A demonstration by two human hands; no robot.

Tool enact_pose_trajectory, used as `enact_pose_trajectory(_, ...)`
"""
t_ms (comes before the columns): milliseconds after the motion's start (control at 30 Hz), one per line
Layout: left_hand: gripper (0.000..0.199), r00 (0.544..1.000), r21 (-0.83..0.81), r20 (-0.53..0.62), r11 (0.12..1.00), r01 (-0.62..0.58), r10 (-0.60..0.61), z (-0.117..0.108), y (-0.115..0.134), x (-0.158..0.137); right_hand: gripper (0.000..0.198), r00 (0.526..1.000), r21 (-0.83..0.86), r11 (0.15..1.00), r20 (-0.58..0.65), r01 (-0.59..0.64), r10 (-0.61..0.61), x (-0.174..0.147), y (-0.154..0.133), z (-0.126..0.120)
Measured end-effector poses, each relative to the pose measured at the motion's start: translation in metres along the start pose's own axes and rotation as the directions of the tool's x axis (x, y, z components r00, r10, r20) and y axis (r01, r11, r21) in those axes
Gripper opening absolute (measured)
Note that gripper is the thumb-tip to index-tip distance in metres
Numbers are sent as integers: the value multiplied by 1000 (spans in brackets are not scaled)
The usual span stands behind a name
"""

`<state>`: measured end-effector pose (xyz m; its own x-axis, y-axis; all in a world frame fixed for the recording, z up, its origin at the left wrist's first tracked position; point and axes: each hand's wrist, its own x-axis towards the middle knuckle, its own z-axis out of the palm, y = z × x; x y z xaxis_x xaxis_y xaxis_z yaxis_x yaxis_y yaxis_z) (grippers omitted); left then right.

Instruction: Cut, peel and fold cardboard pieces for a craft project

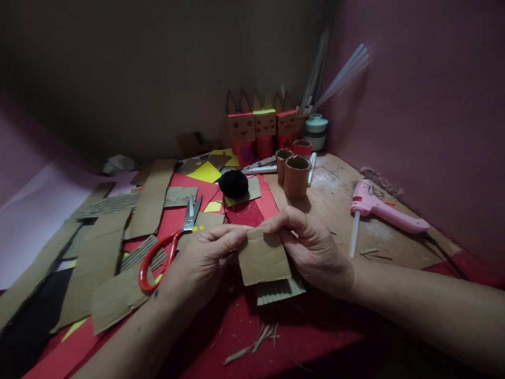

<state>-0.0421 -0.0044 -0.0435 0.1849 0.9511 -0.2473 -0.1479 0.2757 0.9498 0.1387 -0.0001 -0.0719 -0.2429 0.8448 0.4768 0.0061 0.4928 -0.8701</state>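
Between both hands is a small squarish piece of brown cardboard [264,260], held by its upper edge. My left hand [213,250] pinches its top left corner, fingers closed. At the top right, my right hand [307,245] grips it with the thumb in front, the other fingers mostly behind. A corrugated cardboard piece [281,293] shows below and behind it; whether the right hand holds that one too I cannot tell. Red-handled scissors [173,242] lie just left of my left hand, blades partly apart. A ball of black yarn [233,184] sits beyond the hands.
Cardboard strips [94,263] and coloured paper cover the left side. Three box-headed figures [258,126] with pointed ears stand at the back, near cardboard tubes [296,176]. A pink glue gun [389,210] rests on the right, its cord trailing. Cardboard shreds [266,337] lie in front.
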Motion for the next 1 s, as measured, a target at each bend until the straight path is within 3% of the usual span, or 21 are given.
enact_pose_trajectory(100, 26, 999, 57, -13, 997, 49, -48, 1, 1, -2, 14, 1000, -31, 999, 2, -28, 28, -2, -1, 1)
enact_pose_trajectory(333, 11, 980, 315, -96, 939, -137, 175, 1, 6, -4, 15, 999, -73, 997, -35, -13, 10, -1, -6, 2)
enact_pose_trajectory(467, 5, 946, 480, -116, 851, -214, 304, -1, 9, -5, 13, 988, 5, 988, -30, -153, 153, 5, -12, 1)
enact_pose_trajectory(633, 6, 930, 568, -108, 789, -232, 352, -1, 11, -7, 10, 936, 165, 922, 22, -351, 352, 10, -16, -1)
enact_pose_trajectory(1000, 8, 874, 654, -40, 674, -344, 485, -1, 11, -10, 20, 942, 139, 933, 99, -333, 322, 11, -17, -8)
